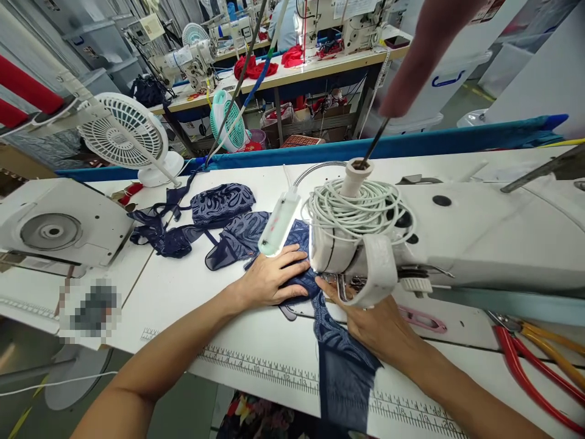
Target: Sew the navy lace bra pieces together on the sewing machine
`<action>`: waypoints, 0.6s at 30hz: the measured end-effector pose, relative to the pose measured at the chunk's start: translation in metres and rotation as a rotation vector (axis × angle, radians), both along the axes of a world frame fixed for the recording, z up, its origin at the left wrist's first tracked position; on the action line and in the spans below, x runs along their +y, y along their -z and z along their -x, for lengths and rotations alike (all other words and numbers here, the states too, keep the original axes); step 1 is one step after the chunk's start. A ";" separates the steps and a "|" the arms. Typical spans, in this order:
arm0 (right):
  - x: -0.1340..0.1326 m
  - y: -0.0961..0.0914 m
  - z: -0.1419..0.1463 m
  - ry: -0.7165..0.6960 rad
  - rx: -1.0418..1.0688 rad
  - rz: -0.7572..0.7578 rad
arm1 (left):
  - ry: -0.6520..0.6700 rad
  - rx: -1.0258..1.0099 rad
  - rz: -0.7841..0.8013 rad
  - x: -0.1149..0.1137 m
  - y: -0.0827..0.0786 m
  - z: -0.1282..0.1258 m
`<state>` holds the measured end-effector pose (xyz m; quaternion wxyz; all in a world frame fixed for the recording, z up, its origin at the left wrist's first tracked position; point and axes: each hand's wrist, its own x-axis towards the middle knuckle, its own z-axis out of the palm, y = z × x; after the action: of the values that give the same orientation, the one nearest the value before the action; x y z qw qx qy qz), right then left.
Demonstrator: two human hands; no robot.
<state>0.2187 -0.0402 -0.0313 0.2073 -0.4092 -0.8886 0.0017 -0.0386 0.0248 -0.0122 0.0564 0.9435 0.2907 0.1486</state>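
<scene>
My left hand [276, 277] lies open on a navy lace garment piece [297, 286], fingers spread flat and pressing it to the white table. To its right, my right hand [372, 320] reaches beneath the sewing machine head [329, 247]. One finger stretches out to touch the lace beside the presser foot, while the machine hides part of the other fingers. From under the machine, a dark blue panel [345, 384] hangs over the table's front edge, passing beside my right hand. More navy lace pieces [222, 204] lie joined in a heap beyond my left hand.
Coiled pale cable [361, 210] sits on the machine head, with a small lamp [278, 222] to its left. Red-handled scissors [525, 366] lie at the right. A white fan [123, 131] and another machine [64, 225] stand left. A ruler tape [265, 369] runs along the front.
</scene>
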 end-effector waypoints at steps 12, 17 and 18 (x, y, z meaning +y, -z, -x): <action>-0.012 -0.016 -0.003 -0.218 0.037 -0.060 | -0.350 -0.086 -0.013 -0.073 -0.006 -0.009; -0.019 -0.017 0.006 -0.189 -0.006 0.008 | -0.135 -0.132 -0.132 -0.056 0.001 -0.011; -0.021 -0.017 0.007 -0.194 -0.020 0.008 | -0.118 -0.130 -0.131 -0.053 0.001 -0.014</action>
<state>0.2119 -0.0616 -0.0139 0.1957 -0.3221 -0.9260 0.0213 -0.0244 -0.0281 -0.0128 0.0045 0.9148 0.3313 0.2312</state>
